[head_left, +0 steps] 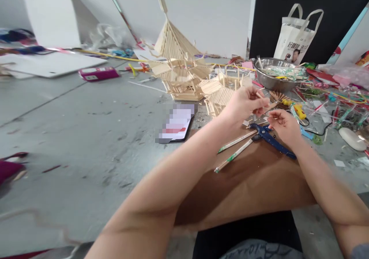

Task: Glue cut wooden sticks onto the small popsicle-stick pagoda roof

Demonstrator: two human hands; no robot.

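Observation:
My left hand (248, 102) is closed in a pinch on a short wooden stick (260, 94), raised above the work spot. Close by on the right, my right hand (284, 125) has its fingers curled together; whatever they may hold is too small to make out. Beneath it lies a blue hand cutter (272, 140) on a brown board (248, 190). Two pale sticks with green-marked wrapping (236, 156) lie beside the cutter's head. Behind my left hand stands a low stick-built model (220, 97), partly covered by the hand.
A taller stick tower with a pointed roof (178, 67) stands behind. A phone (177, 124) lies left of my forearm. At the back right are a metal bowl of sticks (278, 78), a white bag (295, 40) and a yellow glue gun (298, 111). Scraps litter the right side.

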